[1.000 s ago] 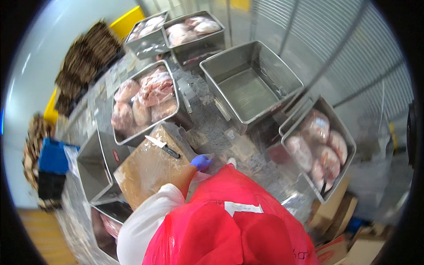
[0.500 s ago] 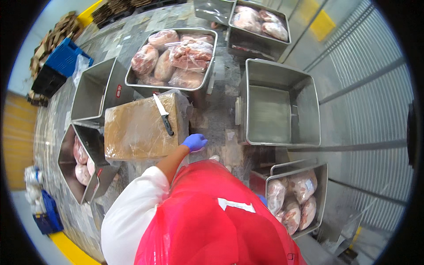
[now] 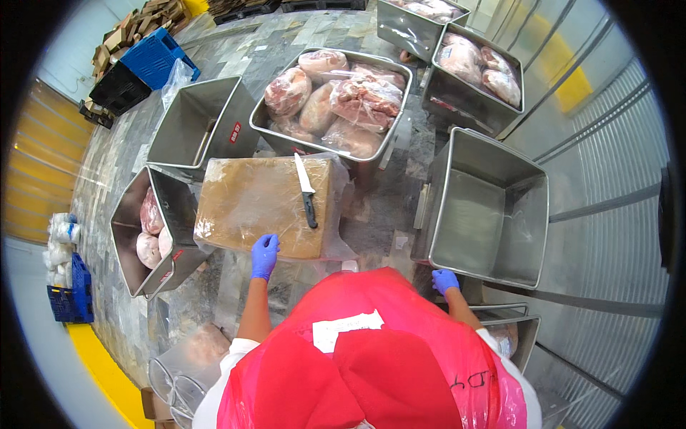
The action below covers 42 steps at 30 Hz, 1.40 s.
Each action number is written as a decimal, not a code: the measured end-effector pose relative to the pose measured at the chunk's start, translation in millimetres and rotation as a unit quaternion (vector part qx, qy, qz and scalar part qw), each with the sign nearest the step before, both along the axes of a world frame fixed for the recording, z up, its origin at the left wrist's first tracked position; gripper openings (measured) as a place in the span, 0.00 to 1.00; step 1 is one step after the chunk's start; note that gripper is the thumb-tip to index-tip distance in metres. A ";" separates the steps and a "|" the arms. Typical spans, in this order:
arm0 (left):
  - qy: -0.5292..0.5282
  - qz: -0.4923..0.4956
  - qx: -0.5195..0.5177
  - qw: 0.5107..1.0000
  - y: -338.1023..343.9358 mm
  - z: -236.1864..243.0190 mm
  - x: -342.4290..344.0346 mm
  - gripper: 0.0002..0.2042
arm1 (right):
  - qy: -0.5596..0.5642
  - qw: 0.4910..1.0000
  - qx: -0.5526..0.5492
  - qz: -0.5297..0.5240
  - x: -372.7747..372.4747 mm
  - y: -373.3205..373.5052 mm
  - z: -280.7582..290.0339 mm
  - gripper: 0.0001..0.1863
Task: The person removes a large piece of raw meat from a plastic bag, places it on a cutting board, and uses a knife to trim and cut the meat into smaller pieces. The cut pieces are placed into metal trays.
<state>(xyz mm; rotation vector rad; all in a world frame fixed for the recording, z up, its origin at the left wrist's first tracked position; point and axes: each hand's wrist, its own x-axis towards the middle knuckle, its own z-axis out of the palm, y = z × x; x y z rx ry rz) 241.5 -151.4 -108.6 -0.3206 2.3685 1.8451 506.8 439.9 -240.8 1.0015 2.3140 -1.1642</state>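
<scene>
My left hand (image 3: 264, 257), in a blue glove, is at the near edge of a brown carton (image 3: 246, 204) covered in clear plastic. Its fingers extend loosely toward the carton, with nothing visible in them; whether they touch the plastic I cannot tell. On the carton's right part lies a knife (image 3: 306, 191), its black handle toward me and its pale blade pointing away. My right hand (image 3: 445, 281), also gloved in blue, hangs by the near left corner of a metal tub (image 3: 477, 214) with bare inside walls. Its fingers are loosely bent and apart, holding nothing I can see.
Beyond the carton stands a metal tub (image 3: 406, 93) full of bagged meat. More meat tubs are at far right (image 3: 471, 118), left (image 3: 128, 243) and near right (image 3: 530, 332). An upright-sided tub (image 3: 161, 132) stands behind the carton's left. Blue crates (image 3: 153, 57) are at far left.
My left hand has shifted left to the carton's near edge. My right hand, mostly hidden before, now shows beside the metal tub. The whole view has turned and shifted.
</scene>
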 end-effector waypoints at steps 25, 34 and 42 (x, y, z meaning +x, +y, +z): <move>-0.122 -0.031 -0.082 0.989 146.2 79.9 -332.5 0.15 | 0.264 0.959 0.099 0.003 -733.7 45.7 121.7 0.22; -0.216 -0.039 0.013 0.976 282.4 -23.2 -516.6 0.26 | -0.008 0.999 0.021 0.045 -890.0 114.6 41.9 0.43; -0.339 0.072 0.429 0.834 320.9 -60.4 -578.9 0.30 | -0.055 0.959 -0.242 -0.138 -914.0 114.9 41.1 0.44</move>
